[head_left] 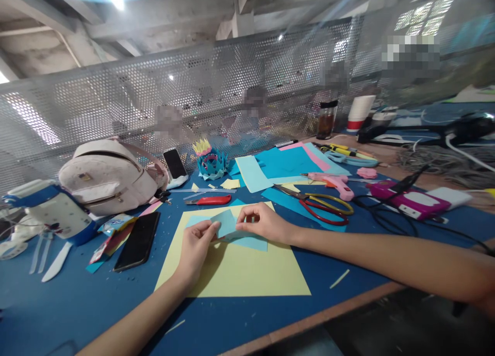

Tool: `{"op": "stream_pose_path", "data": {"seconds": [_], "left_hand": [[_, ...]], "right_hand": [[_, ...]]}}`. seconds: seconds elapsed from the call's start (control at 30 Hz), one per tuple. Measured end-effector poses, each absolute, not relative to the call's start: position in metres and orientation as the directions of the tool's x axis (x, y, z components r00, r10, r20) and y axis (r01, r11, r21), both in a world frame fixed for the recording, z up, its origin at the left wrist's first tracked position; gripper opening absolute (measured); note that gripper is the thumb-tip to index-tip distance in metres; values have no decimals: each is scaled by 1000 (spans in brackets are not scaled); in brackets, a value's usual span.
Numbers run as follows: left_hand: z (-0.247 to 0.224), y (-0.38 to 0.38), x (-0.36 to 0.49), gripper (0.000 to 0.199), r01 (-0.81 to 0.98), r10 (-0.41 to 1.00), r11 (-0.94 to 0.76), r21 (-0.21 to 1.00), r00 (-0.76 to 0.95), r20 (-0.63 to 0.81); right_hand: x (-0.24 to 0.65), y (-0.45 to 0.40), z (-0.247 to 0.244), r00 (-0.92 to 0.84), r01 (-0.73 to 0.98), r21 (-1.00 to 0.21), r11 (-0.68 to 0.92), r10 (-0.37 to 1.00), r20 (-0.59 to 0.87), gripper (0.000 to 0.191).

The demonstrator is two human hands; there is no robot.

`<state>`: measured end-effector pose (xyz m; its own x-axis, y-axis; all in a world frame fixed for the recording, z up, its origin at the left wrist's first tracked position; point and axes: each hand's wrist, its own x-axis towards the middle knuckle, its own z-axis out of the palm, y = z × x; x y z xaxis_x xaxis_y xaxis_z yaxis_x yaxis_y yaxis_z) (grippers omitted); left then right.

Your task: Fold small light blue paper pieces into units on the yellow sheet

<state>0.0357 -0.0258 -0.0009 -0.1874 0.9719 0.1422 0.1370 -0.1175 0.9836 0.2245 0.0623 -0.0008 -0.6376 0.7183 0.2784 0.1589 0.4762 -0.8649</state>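
Observation:
Between my two hands is a small piece of light blue paper, raised above a yellow sheet. My left hand pinches its left edge between thumb and fingers. At the opposite edge, the thumb and fingertips of my right hand are pressed together on the paper. Underneath, a larger light blue piece lies on the yellow sheet. A red utility knife rests just beyond the sheet. Scissors with red and yellow handles lie to the right on blue paper.
A pink glue gun, blue paper sheets and a paper flower sit farther back. On the left are a black phone, a pale backpack and a white plastic knife. Cables and a magenta box occupy the right.

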Motion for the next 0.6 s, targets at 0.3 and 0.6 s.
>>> {"op": "stream_pose_path", "data": {"seconds": [0.3,0.6], "left_hand": [[-2,-28,36,48,111,971,-107,988,-203,128],[-5,-25,34,47,177,975,-114,978,-168,144]], "right_hand": [[224,65,-5,-652,160,-861,482,706,274,29],[227,64,-3,-669,158,-843,515,684,292,30]]}}
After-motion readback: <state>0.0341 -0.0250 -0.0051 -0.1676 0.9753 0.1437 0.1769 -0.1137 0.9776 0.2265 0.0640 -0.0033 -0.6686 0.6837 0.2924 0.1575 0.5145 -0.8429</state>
